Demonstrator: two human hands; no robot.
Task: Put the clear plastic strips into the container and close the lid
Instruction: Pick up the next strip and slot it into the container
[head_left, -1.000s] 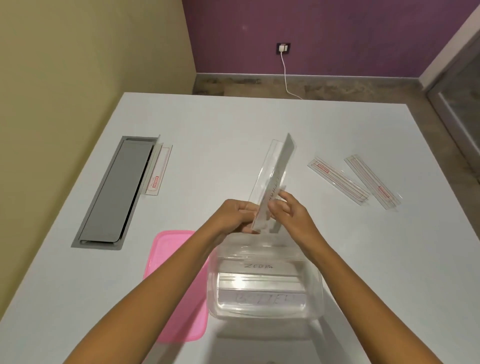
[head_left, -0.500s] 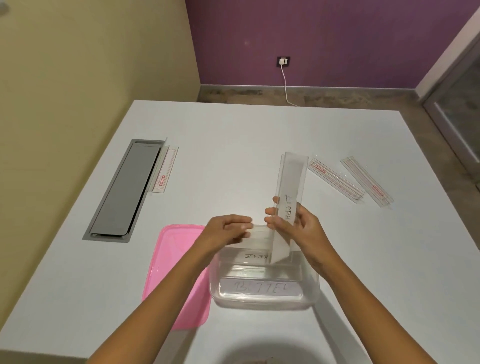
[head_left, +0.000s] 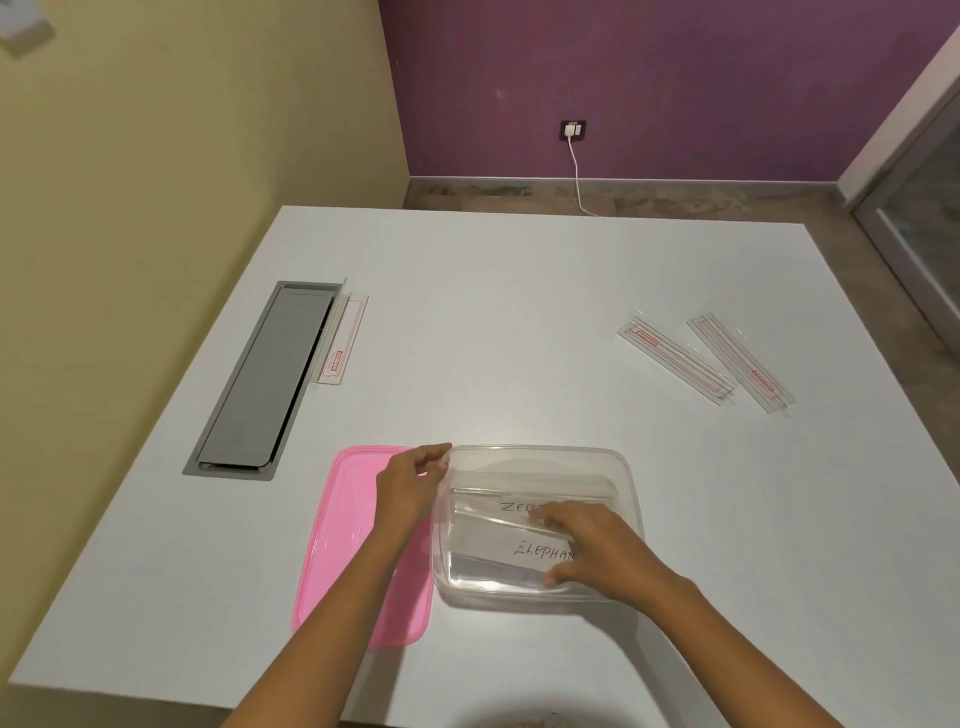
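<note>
The right hand (head_left: 597, 551) reaches inside the clear container (head_left: 621, 467), fingers pressed flat on the strip marked "ELEPHAN" (head_left: 498, 556). The left hand (head_left: 410, 480) pinches the container's left rim, above the pink lid (head_left: 337, 545) on the tabletop (head_left: 519, 338). 2 strips (head_left: 675, 356) lie well apart, far right.

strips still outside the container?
3: one beside the grey table hatch at left, two lying side by side at far right. More could be hidden outside the camera's view.
</note>
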